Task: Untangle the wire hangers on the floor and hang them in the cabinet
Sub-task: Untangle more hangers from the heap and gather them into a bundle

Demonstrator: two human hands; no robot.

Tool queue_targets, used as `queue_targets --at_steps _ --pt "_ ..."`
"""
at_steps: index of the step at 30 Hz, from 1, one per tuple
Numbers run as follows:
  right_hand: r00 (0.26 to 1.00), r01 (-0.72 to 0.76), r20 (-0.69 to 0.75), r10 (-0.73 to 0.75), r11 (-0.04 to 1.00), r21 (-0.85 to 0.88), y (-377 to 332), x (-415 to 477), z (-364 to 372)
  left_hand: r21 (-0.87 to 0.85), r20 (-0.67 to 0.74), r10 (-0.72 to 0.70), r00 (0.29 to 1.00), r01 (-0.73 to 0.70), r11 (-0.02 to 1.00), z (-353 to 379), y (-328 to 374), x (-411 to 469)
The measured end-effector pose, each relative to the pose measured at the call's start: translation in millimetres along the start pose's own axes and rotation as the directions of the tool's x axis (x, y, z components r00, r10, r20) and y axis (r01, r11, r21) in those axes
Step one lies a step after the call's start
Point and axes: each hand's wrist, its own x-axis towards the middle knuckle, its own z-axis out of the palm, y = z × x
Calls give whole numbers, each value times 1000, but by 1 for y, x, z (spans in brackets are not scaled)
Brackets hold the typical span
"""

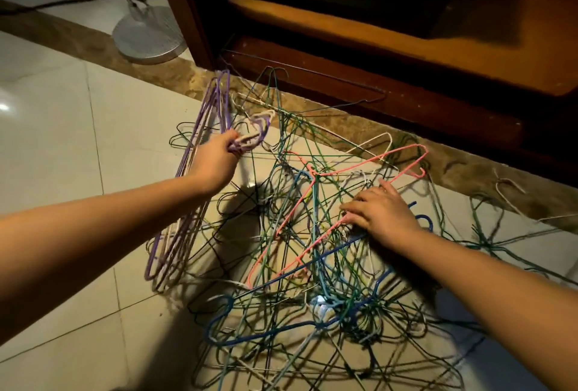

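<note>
A tangled pile of wire hangers [312, 290] in green, blue, black and white covers the tiled floor in front of me. My left hand [215, 162] is shut on the hooks of a bunch of purple and white hangers [187, 184], held up at the pile's left edge. A pink hanger [353, 168] lies on top of the pile, partly lifted. My right hand [381, 212] rests on the pile with fingers spread, pressing on the pink hanger's lower wire. The wooden cabinet [344, 46] stands open just behind the pile; its inside is dark.
A round grey fan base [148, 37] with a cable stands on the floor left of the cabinet. A brown marble strip [78, 43] runs along the cabinet's foot. Loose white and green hangers [500, 225] trail to the right. Pale tiles [62, 128] lie to the left.
</note>
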Motion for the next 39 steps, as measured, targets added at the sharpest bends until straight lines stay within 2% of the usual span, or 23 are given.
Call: queue_targets --at_steps 2,4,8,12,15,18,21,26,30,35,39 --pt "995 -75 -57 83 988 131 0 2 -6 47 -3 4 1000 -3 999 9 2 -1" --pt "993 -87 -71 99 984 156 -4 2 -10 48 20 -9 1000 8 999 17 4 -2" --pt "986 93 -137 -90 996 14 -12 -8 -24 29 77 -81 994 79 996 32 3 4" --pt "976 137 -153 -152 985 -104 -12 -13 -34 18 141 -141 980 140 990 43 -1 5" --pt "971 173 -151 -187 980 -101 -5 -10 -35 26 174 -143 974 140 990 48 -3 3" --pt "934 268 -209 -289 955 -124 12 -2 -35 -42 199 -153 968 165 985 50 -5 3" --pt "933 234 -251 -257 965 -121 29 2 -38 -88 211 -142 967 163 983 48 -5 4" --pt "947 129 -275 -165 981 -146 38 0 -44 -63 175 -124 977 137 989 48 -8 2" --pt "937 77 -337 -97 994 -72 47 -2 -53 -44 164 -131 978 140 989 51 -7 -6" --pt "946 34 -324 -34 999 -6 55 2 -51 -45 173 -95 980 105 993 46 5 -15" --pt "943 -18 -332 4 999 -42 51 -2 -43 -77 161 -102 982 115 990 40 10 -18"
